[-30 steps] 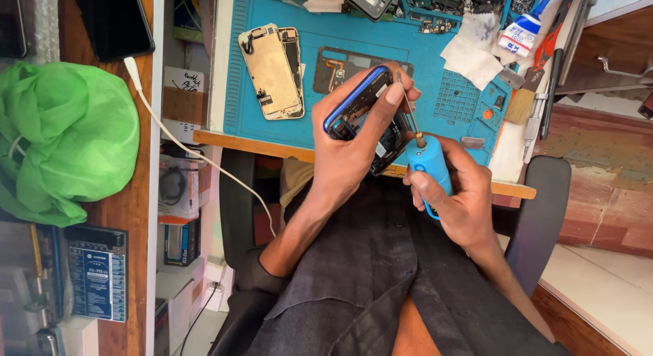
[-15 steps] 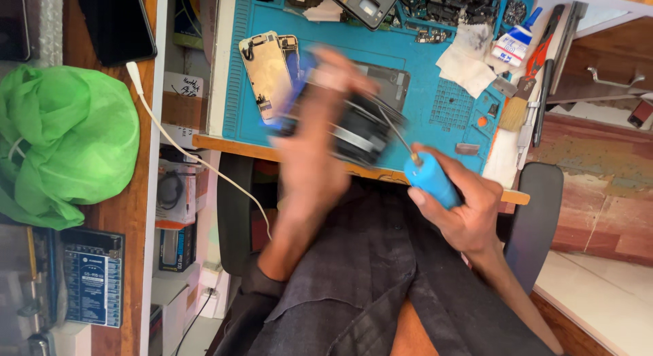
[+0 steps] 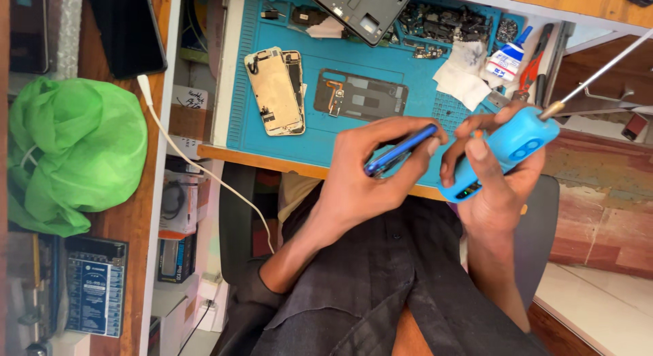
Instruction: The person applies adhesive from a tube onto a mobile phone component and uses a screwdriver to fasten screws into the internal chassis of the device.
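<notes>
- Well off at nine o'clock, a green bag (image 3: pixel 71 148) sits on the wooden shelf, with a white cable (image 3: pixel 204 172) trailing past it.
- At eleven o'clock on the blue repair mat (image 3: pixel 422 77) lie an opened phone body (image 3: pixel 275 91) and a dark back panel (image 3: pixel 360 94).
- The left hand (image 3: pixel 371 176) pinches a blue phone (image 3: pixel 400 150) by its long edges, thumb on one side and fingers on the other, held edge-on just above the desk edge. It looks thin, stiff, smooth-sided and fragile; the rim seems the safest hold.
- Just beside it at three o'clock, the right hand (image 3: pixel 500 172) wraps around a blue electric screwdriver (image 3: pixel 507 152), its shaft pointing toward two o'clock.
- A glue bottle (image 3: pixel 507 57) stands at one o'clock.
</notes>
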